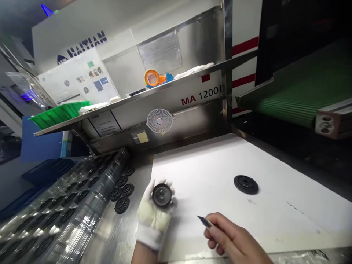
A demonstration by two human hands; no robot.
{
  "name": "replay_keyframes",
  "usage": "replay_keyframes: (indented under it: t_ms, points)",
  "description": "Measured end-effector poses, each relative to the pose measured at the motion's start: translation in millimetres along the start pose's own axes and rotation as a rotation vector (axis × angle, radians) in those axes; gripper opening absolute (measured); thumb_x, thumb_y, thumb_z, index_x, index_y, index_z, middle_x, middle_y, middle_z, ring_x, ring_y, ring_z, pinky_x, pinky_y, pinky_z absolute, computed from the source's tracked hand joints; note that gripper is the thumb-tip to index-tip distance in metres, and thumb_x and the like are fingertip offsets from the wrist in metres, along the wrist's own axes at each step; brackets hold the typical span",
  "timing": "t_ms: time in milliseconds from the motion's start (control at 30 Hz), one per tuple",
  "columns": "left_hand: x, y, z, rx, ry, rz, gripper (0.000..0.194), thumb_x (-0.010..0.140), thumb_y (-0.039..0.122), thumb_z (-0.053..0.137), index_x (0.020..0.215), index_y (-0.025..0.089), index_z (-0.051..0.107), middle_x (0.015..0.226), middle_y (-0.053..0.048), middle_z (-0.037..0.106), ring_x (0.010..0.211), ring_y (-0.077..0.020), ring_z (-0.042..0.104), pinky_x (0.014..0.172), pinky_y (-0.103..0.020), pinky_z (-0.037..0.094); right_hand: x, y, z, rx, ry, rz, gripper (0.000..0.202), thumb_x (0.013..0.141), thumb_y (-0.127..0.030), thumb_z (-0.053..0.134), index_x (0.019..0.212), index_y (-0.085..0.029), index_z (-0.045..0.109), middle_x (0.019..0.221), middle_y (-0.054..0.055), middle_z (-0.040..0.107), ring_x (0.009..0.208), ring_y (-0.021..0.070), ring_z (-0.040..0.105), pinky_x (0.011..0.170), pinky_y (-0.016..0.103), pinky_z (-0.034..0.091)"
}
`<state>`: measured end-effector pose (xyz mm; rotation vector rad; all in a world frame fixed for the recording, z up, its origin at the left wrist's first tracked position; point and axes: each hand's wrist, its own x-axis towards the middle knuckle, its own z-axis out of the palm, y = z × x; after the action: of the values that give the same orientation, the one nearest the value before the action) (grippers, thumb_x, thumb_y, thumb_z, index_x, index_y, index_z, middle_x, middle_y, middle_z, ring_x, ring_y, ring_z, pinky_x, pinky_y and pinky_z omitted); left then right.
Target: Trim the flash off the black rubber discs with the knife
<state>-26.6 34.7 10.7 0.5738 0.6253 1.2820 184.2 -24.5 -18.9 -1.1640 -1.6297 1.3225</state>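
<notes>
My left hand [154,212], in a white glove, holds a round black part [162,195] with its hollow face turned up, fingers wrapped round the rim. Bare and ungloved, my right hand [227,234] grips a small knife [204,221] whose pointed dark blade is directed up and left, apart from the part. A second black part [246,184] lies on the white sheet [200,172] at the right.
Several black parts [121,204] lie on the metal table left of the sheet, beside clear trays [66,212] filled with similar parts. Above runs a shelf with a green bin [60,114] and orange tape [151,78]. A green conveyor [299,91] stands at right.
</notes>
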Motion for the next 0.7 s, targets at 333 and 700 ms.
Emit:
replay_keyframes:
  t_ms: [333,700]
  points:
    - [-66.4,-12.2,-25.2,-0.478,0.308,0.057,0.015,0.084,0.023,0.056,0.078,0.013,0.066,0.074,-0.006,0.061,0.071,-0.0176,0.059,0.066,-0.034,0.052,8.2,-27.3,74.4,-0.502,-0.075,-0.153,0.038,0.098,-0.045,0.023,0.072,-0.023,0.039,0.072,-0.003,0.053,0.064,0.0146,0.048,0.058,0.025,0.033]
    - [-60.2,-22.4,-8.5,-0.432,0.374,0.125,0.007,0.08,0.018,0.058,0.08,0.014,0.064,0.071,-0.003,0.057,0.066,-0.0127,0.056,0.062,-0.028,0.051,3.9,-18.9,95.7,-0.686,0.089,-0.094,0.034,0.098,-0.038,0.024,0.073,-0.023,0.042,0.069,-0.002,0.056,0.059,0.015,0.05,0.056,0.026,0.03]
